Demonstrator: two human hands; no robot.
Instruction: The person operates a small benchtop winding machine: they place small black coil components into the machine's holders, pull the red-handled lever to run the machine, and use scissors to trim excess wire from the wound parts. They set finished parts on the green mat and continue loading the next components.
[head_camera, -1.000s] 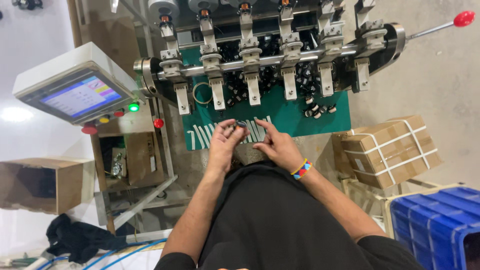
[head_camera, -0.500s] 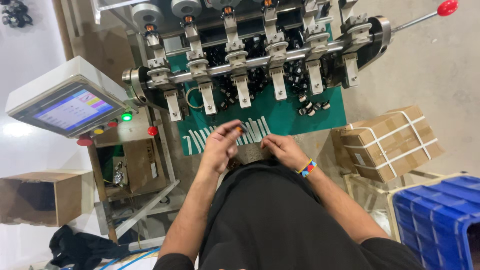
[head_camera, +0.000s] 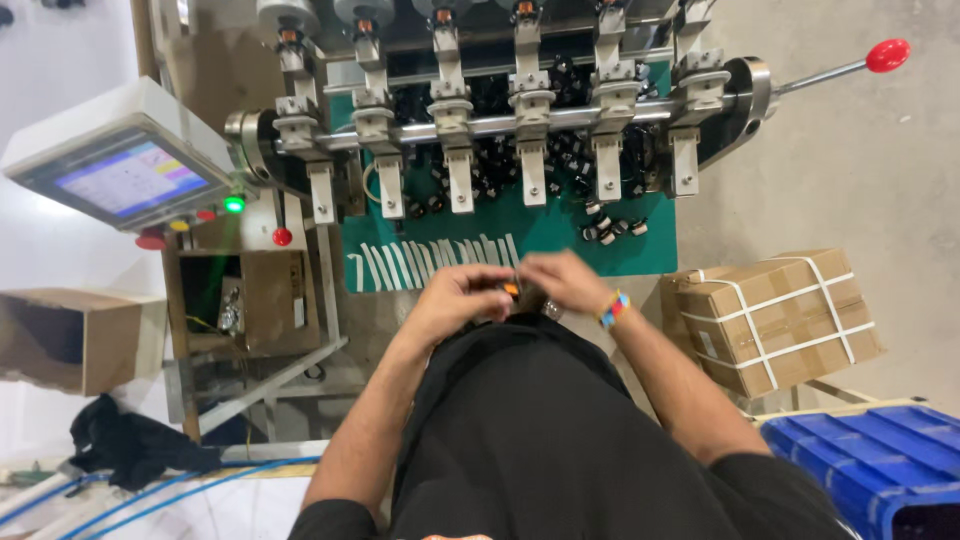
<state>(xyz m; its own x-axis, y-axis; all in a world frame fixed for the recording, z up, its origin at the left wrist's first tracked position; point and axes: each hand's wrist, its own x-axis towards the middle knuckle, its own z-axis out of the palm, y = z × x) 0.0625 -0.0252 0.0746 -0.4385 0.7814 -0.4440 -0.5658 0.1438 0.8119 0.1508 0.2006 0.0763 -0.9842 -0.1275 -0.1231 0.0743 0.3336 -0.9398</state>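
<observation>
Black short-sleeved shirt; bare forearms; multicoloured beaded bracelet (head_camera: 614, 308) on right wrist.

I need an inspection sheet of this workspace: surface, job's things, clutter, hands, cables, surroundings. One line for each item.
Surface: green mat under a machine with a row of metal heads.
Job's things: small orange part between both hands; white strips in a row on the mat.
Clutter: small black parts scattered on the mat.
Hands: left hand and right hand meet at the orange part; grip unclear.
Cables: blue hoses on the floor.
Surroundings: touch screen, strapped carton, blue crate, red-knobbed lever.
</observation>
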